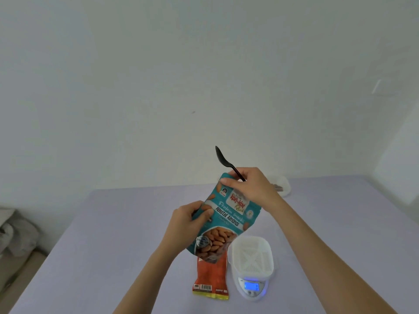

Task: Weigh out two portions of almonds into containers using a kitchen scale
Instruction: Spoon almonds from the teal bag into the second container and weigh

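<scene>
Above a lilac-covered table (113,223), a person's left hand (192,219) gripped the teal pouch of roasted almonds (223,219) by its left edge, thumb across the front, holding it tilted in the air. An orange packet (212,277) lay flat on the table beneath it. A black spoon (223,159) stuck up from the right hand (251,189), which held the handle while its fingertips pinched the pouch's top edge. Whether the top was sealed or already open could not be told. To the right, a white container (250,257) sat on the kitchen scale (252,287), apparently with no almonds in it, the blue display lit but too small to read with confidence. A second container (282,185) stood at the far edge, partly hidden behind the right hand, something brown inside. The work appeared to be at the opening of the pouch for a portion. The next move would call for parting the top, then spooning almonds into the container on the scale.
</scene>
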